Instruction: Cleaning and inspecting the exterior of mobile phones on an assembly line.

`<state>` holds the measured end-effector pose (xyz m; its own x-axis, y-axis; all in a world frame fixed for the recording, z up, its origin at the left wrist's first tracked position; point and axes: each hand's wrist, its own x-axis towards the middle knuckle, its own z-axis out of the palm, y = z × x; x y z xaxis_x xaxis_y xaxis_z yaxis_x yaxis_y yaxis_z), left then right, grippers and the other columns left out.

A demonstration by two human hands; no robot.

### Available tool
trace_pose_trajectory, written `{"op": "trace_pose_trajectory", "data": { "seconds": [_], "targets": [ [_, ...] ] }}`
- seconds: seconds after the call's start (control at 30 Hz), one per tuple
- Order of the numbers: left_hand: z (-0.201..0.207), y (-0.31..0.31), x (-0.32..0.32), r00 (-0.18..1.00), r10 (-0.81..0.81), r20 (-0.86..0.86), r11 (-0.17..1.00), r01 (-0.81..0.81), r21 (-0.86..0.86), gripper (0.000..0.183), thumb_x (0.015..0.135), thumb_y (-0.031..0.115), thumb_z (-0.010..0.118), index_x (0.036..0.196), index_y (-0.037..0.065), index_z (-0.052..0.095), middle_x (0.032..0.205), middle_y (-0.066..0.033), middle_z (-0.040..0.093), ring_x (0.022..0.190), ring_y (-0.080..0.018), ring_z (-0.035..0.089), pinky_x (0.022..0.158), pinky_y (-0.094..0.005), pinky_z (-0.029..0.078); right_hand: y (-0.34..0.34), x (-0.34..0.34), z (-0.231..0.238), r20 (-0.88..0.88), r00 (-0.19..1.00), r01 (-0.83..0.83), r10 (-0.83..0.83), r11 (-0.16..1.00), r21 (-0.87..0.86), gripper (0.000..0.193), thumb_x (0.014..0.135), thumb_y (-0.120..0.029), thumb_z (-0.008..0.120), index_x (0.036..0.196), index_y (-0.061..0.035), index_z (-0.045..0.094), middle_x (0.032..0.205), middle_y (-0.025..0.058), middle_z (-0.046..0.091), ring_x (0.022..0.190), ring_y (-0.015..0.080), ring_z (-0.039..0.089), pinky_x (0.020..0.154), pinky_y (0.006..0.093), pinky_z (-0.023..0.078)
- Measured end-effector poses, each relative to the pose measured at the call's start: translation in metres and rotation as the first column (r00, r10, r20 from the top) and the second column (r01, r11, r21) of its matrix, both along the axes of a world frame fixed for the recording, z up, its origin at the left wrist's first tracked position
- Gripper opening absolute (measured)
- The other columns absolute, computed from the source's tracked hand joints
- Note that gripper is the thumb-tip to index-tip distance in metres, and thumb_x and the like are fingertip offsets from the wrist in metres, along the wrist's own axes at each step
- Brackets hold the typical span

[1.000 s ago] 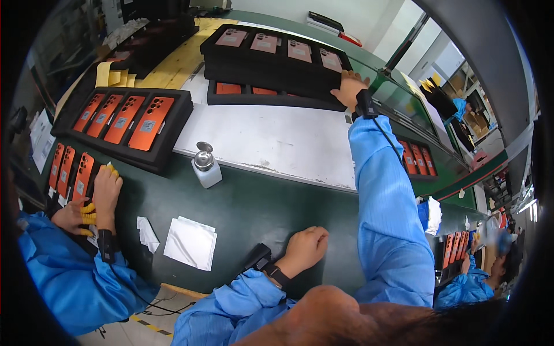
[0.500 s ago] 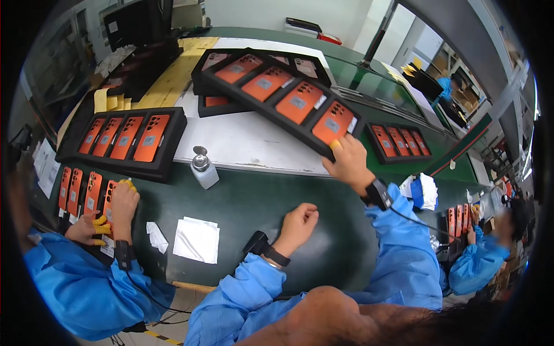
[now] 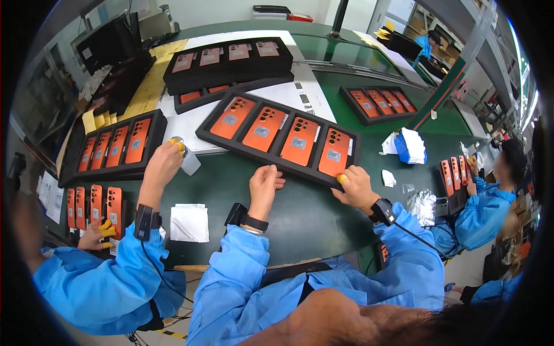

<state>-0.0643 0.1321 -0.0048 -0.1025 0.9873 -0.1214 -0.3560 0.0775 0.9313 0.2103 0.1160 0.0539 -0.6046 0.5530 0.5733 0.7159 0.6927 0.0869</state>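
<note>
orange phones (image 3: pixel 299 142), black tray (image 3: pixel 254 152), green table (image 3: pixel 309 216)

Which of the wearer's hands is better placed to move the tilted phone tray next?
Probably the right: the right hand grips the tray at its near right corner. The left hand is by the near edge, with no clear grip on it.

big ol' green bench (image 3: pixel 309 216), white sheet (image 3: pixel 316 105) on the far side, black phone tray (image 3: pixel 388 119) far right, white wipes (image 3: pixel 189 224) near left
</note>
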Motion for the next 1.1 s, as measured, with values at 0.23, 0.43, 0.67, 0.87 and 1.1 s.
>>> {"op": "trace_pose_trajectory", "data": {
  "seconds": [0.23,0.43,0.67,0.87,1.1],
  "targets": [
    [0.007,-0.014,-0.024,0.393,0.607,-0.691,0.771,-0.079,0.633,0.030,0.087,0.011,0.066,0.116,0.001,0.064,0.128,-0.0163,0.058,0.116,-0.0327,0.056,0.096,-0.0422,0.048,-0.025,0.043,-0.007,-0.020,0.998,0.060,-0.062,0.994,-0.088,0.034,0.065,-0.020,0.082,0.088,-0.0043,0.063,0.086,0.0104,0.058,0.084,0.0309,0.057,0.075,0.0426,0.046],
    [0.017,-0.023,-0.016,0.000,0.418,-0.908,0.906,0.071,0.417,0.054,0.082,0.025,0.074,0.130,0.006,0.059,0.140,-0.0141,0.051,0.134,-0.0365,0.041,0.113,-0.0637,0.025,-0.044,0.055,-0.023,-0.090,0.987,0.108,-0.131,0.970,-0.219,0.028,0.082,-0.023,0.075,0.099,-0.0030,0.065,0.099,0.0147,0.062,0.100,0.0347,0.059,0.090,0.0440,0.047],
    [0.026,-0.031,-0.025,-0.037,0.445,-0.895,0.863,0.285,0.417,0.044,0.075,0.030,0.082,0.107,0.006,0.064,0.109,-0.0097,0.061,0.112,-0.0354,0.051,0.102,-0.0549,0.038,-0.047,0.054,-0.043,-0.371,0.874,0.251,-0.315,0.945,-0.212,0.021,0.088,-0.022,0.072,0.081,-0.0033,0.066,0.085,0.0112,0.064,0.089,0.0308,0.062,0.071,0.0417,0.051],
    [0.030,-0.092,-0.007,0.022,0.388,-0.921,0.871,0.318,0.375,0.042,0.070,0.031,0.085,0.096,0.005,0.066,0.095,-0.0110,0.058,0.096,-0.0327,0.051,0.087,-0.0456,0.043,-0.065,0.076,-0.049,-0.421,0.832,0.303,-0.363,0.931,-0.203,0.024,0.088,-0.020,0.072,0.073,-0.0030,0.065,0.073,0.0113,0.062,0.077,0.0314,0.060,0.064,0.0418,0.049],
    [0.024,-0.162,-0.001,0.121,0.351,-0.929,0.867,0.332,0.371,0.047,0.062,0.033,0.090,0.088,0.005,0.065,0.086,-0.0105,0.055,0.086,-0.0317,0.051,0.072,-0.0430,0.045,-0.113,0.083,-0.050,-0.489,0.777,0.306,-0.396,0.917,-0.257,0.026,0.085,-0.016,0.075,0.067,-0.0024,0.062,0.066,0.0116,0.059,0.070,0.0309,0.058,0.061,0.0413,0.046]
  ]
}}
